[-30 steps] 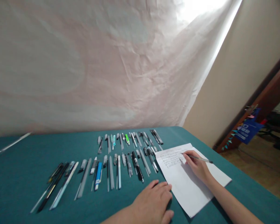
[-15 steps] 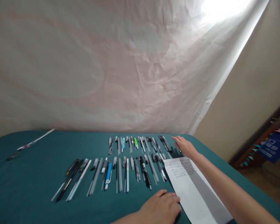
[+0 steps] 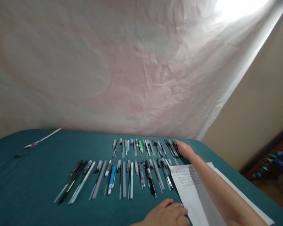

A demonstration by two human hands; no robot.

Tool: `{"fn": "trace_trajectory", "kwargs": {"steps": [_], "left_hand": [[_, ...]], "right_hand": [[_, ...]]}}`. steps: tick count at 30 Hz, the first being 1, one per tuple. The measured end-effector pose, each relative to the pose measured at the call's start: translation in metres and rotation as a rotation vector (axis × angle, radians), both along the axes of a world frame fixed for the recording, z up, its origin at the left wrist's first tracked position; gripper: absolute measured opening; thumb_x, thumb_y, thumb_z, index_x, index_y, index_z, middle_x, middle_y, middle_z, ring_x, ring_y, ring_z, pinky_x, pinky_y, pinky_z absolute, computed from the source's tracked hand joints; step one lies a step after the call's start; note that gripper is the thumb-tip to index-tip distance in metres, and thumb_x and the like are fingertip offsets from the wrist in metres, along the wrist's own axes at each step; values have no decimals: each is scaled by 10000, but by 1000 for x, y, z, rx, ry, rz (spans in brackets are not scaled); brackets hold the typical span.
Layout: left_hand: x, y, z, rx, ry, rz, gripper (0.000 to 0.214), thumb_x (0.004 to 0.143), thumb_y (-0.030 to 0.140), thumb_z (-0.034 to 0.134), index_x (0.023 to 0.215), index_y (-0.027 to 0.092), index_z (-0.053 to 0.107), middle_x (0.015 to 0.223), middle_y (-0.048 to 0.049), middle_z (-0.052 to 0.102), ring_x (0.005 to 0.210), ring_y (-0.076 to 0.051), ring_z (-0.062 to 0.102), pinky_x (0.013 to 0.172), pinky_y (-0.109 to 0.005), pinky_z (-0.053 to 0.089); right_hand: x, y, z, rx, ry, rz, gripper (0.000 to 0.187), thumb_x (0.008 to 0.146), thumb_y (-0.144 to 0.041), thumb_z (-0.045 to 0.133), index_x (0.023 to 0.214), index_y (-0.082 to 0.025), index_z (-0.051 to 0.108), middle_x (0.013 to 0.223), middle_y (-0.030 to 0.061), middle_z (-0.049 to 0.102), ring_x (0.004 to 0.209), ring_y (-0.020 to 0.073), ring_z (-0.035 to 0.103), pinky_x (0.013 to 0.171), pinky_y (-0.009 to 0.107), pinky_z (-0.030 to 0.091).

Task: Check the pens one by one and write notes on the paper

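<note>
Head view: right hand (image 3: 184, 150) has moved off the paper (image 3: 193, 201) to black pens (image 3: 172, 147) at its eleven o'clock, lying eleven-to-five; fingers half-curled (whether gripping one, I cannot tell). Left hand (image 3: 167, 215), palm-down, fingers slightly parted and holding nothing visible, meets the paper's edge.

The lower middle held two rows of pen parts (image 3: 124, 179), one blue barrel (image 3: 111, 180) and one green piece (image 3: 141, 146) among them; lower right, one left hand (image 3: 168, 214), one right hand (image 3: 184, 149).
</note>
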State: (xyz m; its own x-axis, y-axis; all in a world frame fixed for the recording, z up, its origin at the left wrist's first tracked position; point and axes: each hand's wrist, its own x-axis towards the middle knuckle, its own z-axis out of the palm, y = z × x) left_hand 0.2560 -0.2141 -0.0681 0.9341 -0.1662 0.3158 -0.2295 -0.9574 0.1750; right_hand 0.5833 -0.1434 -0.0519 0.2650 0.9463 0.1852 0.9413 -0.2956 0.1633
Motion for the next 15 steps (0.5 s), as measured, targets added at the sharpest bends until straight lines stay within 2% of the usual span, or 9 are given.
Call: {"fn": "trace_trajectory", "kwargs": {"steps": [5,10,15], "left_hand": [[-1,-1,2,5,10,4,177,901,250,389,955,183,543,1184,-42,564,1120,-160,469,904,-281,340],[-1,-1,2,-1,12,-6,166,894,243,402,947,185,549,1164,-38,576,1103,-167,485,891,-284,345],[0,0,0,-25,10,1,162,890,215,407,940,181,557,1166,-34,582,1089,-163,497,893,-282,340]], "right_hand": [[1,-2,-3,5,49,-39,509,777,-58,389,1260,-216,403,1089,91,601,979,198,534,747,247,366],[-9,-4,-3,18,74,-25,472,762,-49,383,1185,-231,489,1023,83,623,917,191,561,701,235,368],[-14,-7,-6,34,101,-29,454,780,-66,375,1172,-254,504,972,79,626,887,190,563,692,237,361]]}}
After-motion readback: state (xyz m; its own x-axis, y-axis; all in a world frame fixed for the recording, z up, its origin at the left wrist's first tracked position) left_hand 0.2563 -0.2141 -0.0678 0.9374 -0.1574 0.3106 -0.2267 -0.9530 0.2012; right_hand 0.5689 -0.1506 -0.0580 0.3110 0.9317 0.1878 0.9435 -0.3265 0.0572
